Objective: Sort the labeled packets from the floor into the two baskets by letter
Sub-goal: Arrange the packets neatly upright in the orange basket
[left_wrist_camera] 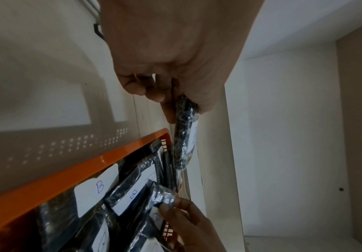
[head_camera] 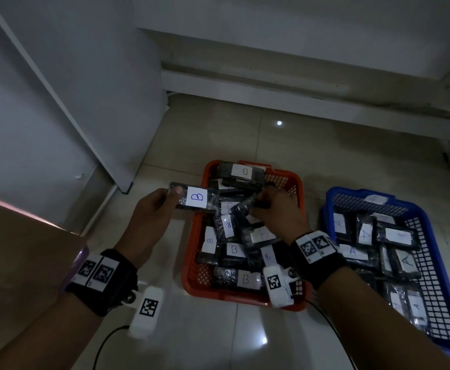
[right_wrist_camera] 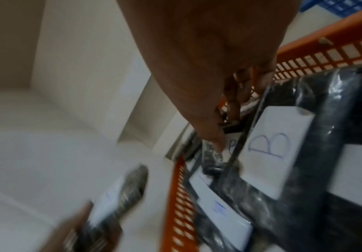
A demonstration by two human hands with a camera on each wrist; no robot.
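Observation:
My left hand [head_camera: 165, 202] pinches a black packet with a white "B" label [head_camera: 197, 198] by its left end, just above the left rim of the orange basket [head_camera: 192, 263]. In the left wrist view this packet [left_wrist_camera: 183, 136] shows edge-on under the fingers [left_wrist_camera: 154, 92]. Over the middle of the orange basket my right hand [head_camera: 268, 209] grips another dark packet [head_camera: 244, 206], whose label is hidden. Several "B" packets [head_camera: 234, 249] fill that basket. The blue basket [head_camera: 429, 249] on the right holds several "A" packets [head_camera: 407, 260]. In the right wrist view the fingers [right_wrist_camera: 214, 136] pinch a packet beside a "B" label [right_wrist_camera: 270, 150].
A brown cardboard box [head_camera: 18, 249] lies at the left. A white cabinet door [head_camera: 58, 102] stands behind it, and a raised white ledge [head_camera: 298, 84] runs along the back. Black cables [head_camera: 106, 340] trail over the tiled floor near my wrists.

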